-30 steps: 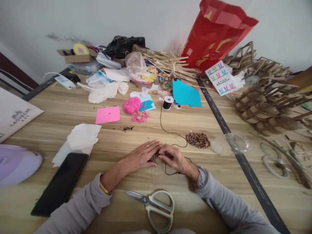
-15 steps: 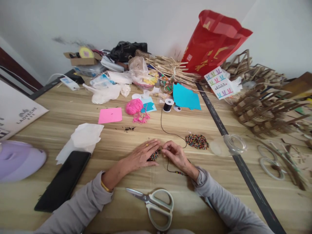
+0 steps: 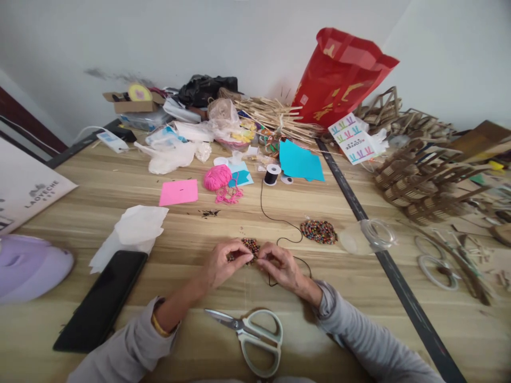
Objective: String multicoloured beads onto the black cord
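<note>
My left hand [image 3: 225,260] is closed in a pinch at the near left side of a small pile of multicoloured beads [image 3: 250,246]. Whatever lies between its fingertips is too small to make out. Close beside it, my right hand [image 3: 281,266] pinches the thin black cord [image 3: 307,263], which loops under and around that hand. From there the cord runs back to a white spool [image 3: 272,174] wound with black. A bundle of beaded strands [image 3: 318,232] lies to the right of my hands. The scissors [image 3: 251,332] rest with blades slightly apart, nearest to me.
On the left lie a black phone [image 3: 101,300], white tissue [image 3: 133,234] and a pink paper [image 3: 179,192]. Pink yarn [image 3: 217,177] and blue sheets [image 3: 301,160] are farther back. At right stand small woven baskets [image 3: 423,181], with a clear plastic ring [image 3: 378,234] nearer.
My left hand has gone from lying flat over the bead pile to a pinch beside it, uncovering more beads. The right hand stays close, turned slightly, and the view has shifted a little.
</note>
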Action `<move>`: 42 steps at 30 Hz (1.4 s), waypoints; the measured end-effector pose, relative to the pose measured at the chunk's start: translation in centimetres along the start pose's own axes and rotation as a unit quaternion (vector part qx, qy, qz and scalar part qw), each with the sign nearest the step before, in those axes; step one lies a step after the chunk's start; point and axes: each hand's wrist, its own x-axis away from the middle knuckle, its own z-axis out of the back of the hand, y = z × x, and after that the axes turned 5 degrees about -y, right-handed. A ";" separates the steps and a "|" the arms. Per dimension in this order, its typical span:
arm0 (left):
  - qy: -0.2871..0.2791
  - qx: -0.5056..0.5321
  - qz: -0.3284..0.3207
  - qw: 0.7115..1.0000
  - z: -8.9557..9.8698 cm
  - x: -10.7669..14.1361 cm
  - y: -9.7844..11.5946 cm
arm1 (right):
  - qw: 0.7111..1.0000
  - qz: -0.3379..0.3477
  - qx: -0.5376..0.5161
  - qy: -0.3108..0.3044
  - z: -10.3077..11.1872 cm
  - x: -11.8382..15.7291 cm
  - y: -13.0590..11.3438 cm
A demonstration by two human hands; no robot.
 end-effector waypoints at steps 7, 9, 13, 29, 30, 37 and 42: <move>-0.051 -0.021 0.024 0.998 -0.2 0.8 0.3 | 0.998 0.052 0.016 -0.014 -1.0 0.7 -0.2; -0.055 -0.018 0.029 0.998 -0.1 0.8 0.3 | 0.998 0.052 0.017 -0.014 -1.1 0.7 -0.3; -0.066 -0.016 0.050 0.996 0.0 0.9 0.4 | 0.999 0.048 0.022 -0.012 -1.1 0.8 -0.5; -0.131 0.018 0.026 0.991 -0.2 1.4 -0.2 | 0.999 0.037 0.013 0.013 -1.8 1.2 -0.7; -0.130 0.019 0.022 0.991 -0.2 1.4 -0.2 | 0.999 0.038 0.013 0.016 -1.8 1.2 -0.7; -0.133 0.034 0.029 0.990 -0.1 1.5 0.1 | 0.999 0.037 0.016 0.010 -1.8 1.5 -0.7; -0.132 0.033 0.021 0.990 -0.1 1.4 0.2 | 0.999 0.037 0.011 -0.009 -1.9 1.7 -0.5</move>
